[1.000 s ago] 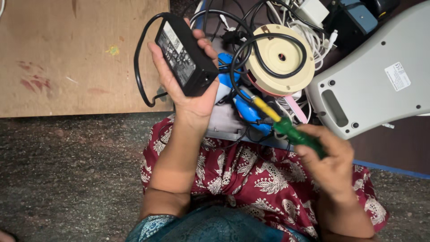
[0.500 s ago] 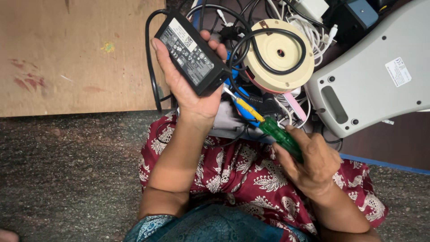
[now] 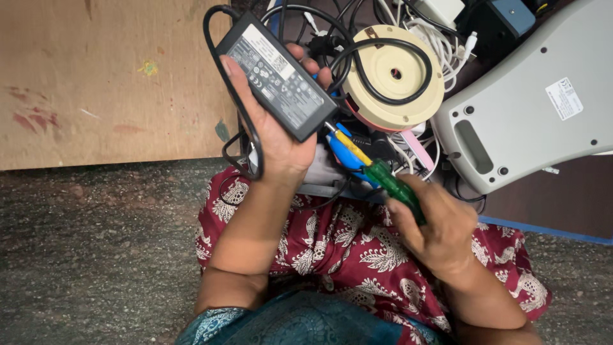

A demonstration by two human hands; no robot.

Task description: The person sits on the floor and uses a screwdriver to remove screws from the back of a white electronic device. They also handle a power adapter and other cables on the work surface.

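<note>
A heap of electronic scrap crowds the space above the lap: a round cream-coloured disc (image 3: 391, 78) with a black cable looped over its face, a large grey plastic housing (image 3: 536, 102) lying with its flat underside up, white cords (image 3: 440, 38) tangled behind, and a blue-topped dark box (image 3: 504, 16) at the upper edge. A bare wooden board (image 3: 108, 83) with paint stains lies to the left, on rough dark ground (image 3: 96, 255). The red patterned cloth (image 3: 345, 249) over the knees fills the lower middle.

The left hand (image 3: 278, 137) is curled around a black power adapter (image 3: 276, 76), thumb along its left edge and fingertips showing over the right edge; the brick is rectangular, matte plastic, label side up and tilted. Its black cord (image 3: 233, 108) loops round the hand's left side. The right hand (image 3: 434, 227) is closed in a fist on the translucent green handle of a screwdriver (image 3: 377, 176); the yellow-sleeved shaft points up-left, the tip meeting the adapter's lower right corner, just beside the left palm. Blue plastic pieces (image 3: 345, 156) lie under the shaft
</note>
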